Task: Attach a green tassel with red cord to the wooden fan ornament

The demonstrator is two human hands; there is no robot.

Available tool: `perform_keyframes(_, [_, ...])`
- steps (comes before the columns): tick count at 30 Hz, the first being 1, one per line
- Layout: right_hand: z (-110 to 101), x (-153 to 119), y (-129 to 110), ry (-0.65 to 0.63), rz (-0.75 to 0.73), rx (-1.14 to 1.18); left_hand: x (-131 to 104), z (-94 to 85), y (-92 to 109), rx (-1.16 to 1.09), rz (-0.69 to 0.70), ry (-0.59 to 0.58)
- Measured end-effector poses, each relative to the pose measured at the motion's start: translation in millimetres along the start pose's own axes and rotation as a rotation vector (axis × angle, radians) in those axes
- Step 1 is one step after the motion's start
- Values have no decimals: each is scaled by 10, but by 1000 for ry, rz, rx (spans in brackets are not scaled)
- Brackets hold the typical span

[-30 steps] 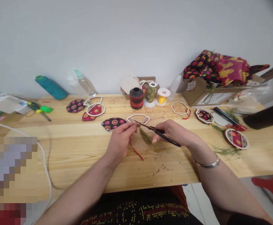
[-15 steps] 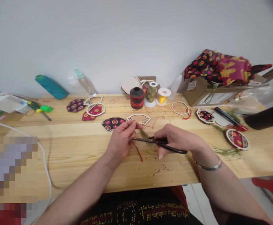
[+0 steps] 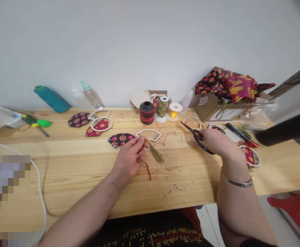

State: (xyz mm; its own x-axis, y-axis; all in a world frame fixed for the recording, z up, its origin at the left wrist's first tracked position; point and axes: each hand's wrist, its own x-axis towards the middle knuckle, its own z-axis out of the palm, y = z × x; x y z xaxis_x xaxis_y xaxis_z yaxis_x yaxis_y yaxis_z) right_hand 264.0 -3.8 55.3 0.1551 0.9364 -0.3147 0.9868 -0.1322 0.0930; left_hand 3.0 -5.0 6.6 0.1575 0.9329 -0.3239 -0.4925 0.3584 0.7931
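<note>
My left hand (image 3: pixel 130 156) pinches the top of an olive-green tassel (image 3: pixel 156 154), just below its yellow binding. A red cord (image 3: pixel 148 170) hangs down from the same fingers. Over to the right, my right hand (image 3: pixel 213 140) grips black-handled scissors (image 3: pixel 197 136), whose blades point up and left toward the thread spools. Behind the tassel lies a pale fan-shaped wooden frame (image 3: pixel 155 134). Left of it, close to my left fingers, is a fan-shaped piece of dark patterned fabric (image 3: pixel 120 140).
Along the wall stand a red-and-black spool (image 3: pixel 147 113), a green spool (image 3: pixel 162 108) and a yellow spool (image 3: pixel 174 111). A cardboard box (image 3: pixel 211 111) with patterned cloth sits at the right. Thread scraps (image 3: pixel 173 188) dot the table. A white cable (image 3: pixel 40 181) runs down the left side.
My right hand has moved the scissors right, away from my left hand, and their tips now point up-left. The tassel hangs in full view. The camera view has shifted slightly.
</note>
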Motion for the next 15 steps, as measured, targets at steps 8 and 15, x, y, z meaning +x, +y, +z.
perform_keyframes(8, [81, 61, -91, -67, -16, 13, -31, 5, 20, 4, -21, -14])
perform_keyframes(15, [50, 53, -154, -69, 21, 6, -31, -18, 7, 1, -24, -34])
